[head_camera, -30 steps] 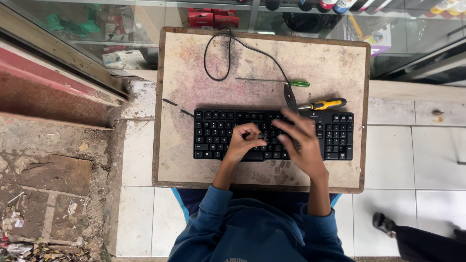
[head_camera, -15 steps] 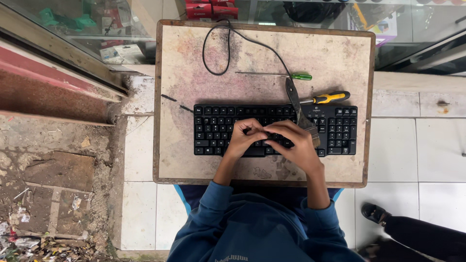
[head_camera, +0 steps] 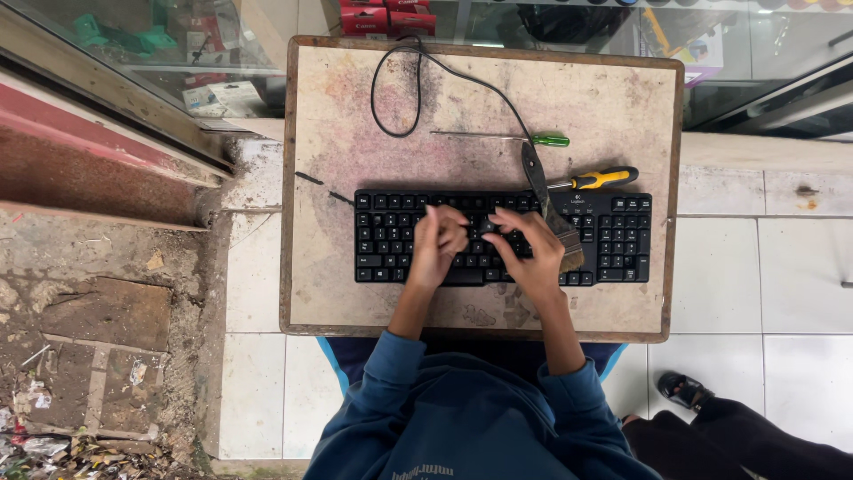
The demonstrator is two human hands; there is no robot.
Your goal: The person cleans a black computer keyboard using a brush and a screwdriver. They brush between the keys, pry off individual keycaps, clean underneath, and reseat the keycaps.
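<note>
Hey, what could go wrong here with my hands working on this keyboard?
1. The paintbrush lies across the black keyboard right beside your right hand; a nudge could knock it off.
2. The yellow-handled screwdriver sits against the keyboard's top edge and might roll.
3. The keyboard cable loops over the table's far edge and could snag.

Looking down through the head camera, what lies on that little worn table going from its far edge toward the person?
Black cable loop → green-handled screwdriver → yellow-handled screwdriver → black keyboard, with the left hand and right hand over its keys → bare table edge.
</note>
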